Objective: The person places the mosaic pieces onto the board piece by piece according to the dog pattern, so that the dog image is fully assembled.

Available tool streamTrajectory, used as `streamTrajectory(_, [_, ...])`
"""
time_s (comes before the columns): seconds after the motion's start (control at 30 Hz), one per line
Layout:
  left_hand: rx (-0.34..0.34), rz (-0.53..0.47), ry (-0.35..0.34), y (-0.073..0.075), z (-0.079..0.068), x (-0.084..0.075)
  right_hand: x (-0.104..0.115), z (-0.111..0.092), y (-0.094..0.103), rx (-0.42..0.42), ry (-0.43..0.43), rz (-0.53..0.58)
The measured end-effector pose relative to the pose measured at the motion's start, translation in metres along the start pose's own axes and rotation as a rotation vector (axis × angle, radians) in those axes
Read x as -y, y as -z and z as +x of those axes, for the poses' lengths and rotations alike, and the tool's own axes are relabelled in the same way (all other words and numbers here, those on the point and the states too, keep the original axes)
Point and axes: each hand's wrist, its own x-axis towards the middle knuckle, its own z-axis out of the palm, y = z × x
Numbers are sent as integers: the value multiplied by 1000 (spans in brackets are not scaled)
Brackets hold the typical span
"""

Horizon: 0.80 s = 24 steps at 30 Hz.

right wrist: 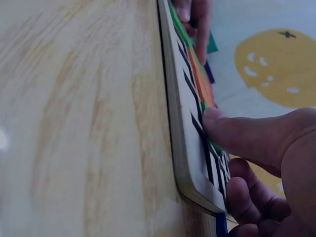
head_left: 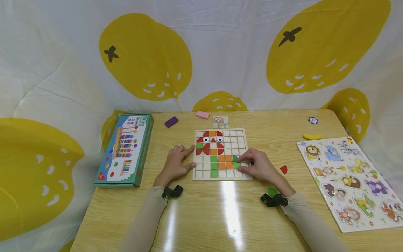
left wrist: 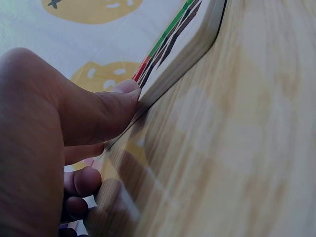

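Note:
A wooden grid board (head_left: 231, 174) lies flat on the table, partly filled with red, orange and green tiles and two eye tiles. At its left edge, my left hand (head_left: 177, 162) steadies it with thumb and index finger spread. The left wrist view shows the thumb (left wrist: 116, 108) against the board's side. My right hand (head_left: 259, 166) is over the board's right part, thumb and index finger pinching at a green tile (head_left: 237, 165) beside the orange squares. In the right wrist view, the thumb (right wrist: 237, 131) presses on green, and its other fingers curl below the rim.
Behind the board are a pattern card (head_left: 220, 122), a pink block (head_left: 202, 114) and a purple block (head_left: 171, 121). A game box (head_left: 126, 150) stands left. To the right lie a red tile (head_left: 283, 169), a banana piece (head_left: 312, 137), a chip (head_left: 313, 120) and an animal puzzle (head_left: 349, 182). A green tile (head_left: 272, 191) lies by the right wrist.

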Motion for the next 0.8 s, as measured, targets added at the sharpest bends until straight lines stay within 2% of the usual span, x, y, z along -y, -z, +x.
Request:
streamTrajectory(0.2, [10,3,8,1,1,-1,3,-2,1,-17,26,-17])
streamTrajectory(0.33, [10,-4,10,0,0,-1,4,-13,13,-64,62,-14])
streamTrajectory(0.47, [0,-7,-2,-1,1,-2,-2,-39,37,-81,77,-59])
streamTrajectory(0.6, [-7,-3,-7,-2,0,-1,-10,-76,55,-7,24,-124])
streamTrajectory(0.7, [-14,1,-5,-2,0,0,-14,-97,59,54,-28,-187])
streamTrajectory(0.8, [-19,5,-5,-1,0,0,-16,-106,56,74,-37,-227])
